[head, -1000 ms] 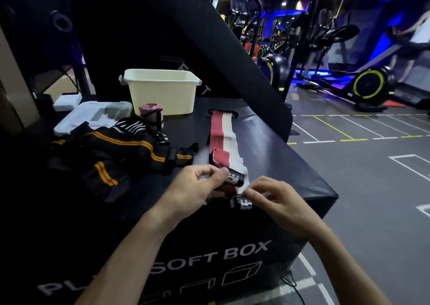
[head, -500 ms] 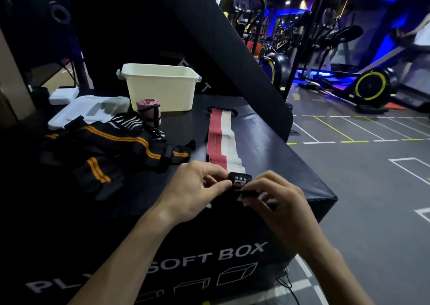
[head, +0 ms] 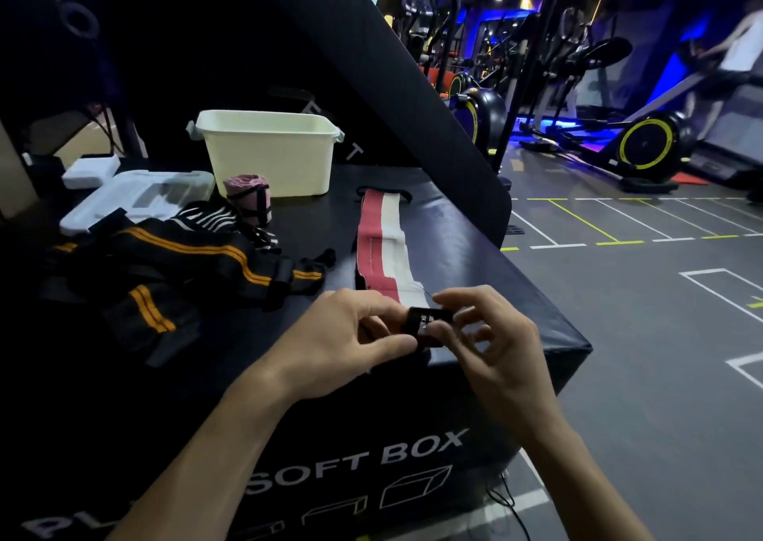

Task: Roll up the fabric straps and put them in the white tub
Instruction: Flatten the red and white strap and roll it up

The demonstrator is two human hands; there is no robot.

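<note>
Both hands work the near end of the red-and-white strap (head: 382, 247), which lies flat lengthwise on the black soft box (head: 475, 251), running toward the white tub (head: 268, 156) at the far edge. Left hand (head: 342, 334) and right hand (head: 491, 334) each pinch the small black starting roll (head: 427, 322) between thumb and fingertips. The strap looks light, soft, floppy elastic weave; likely unrolls if released, so grip the roll's two side edges and keep tension. A pink rolled strap (head: 247, 198) stands near the tub; black-and-orange straps (head: 186, 260) sit heaped left, unrolled. The box top is matte and padded. Dim gym, blue lighting, exercise bikes (head: 644, 144) behind, lined floor.
</note>
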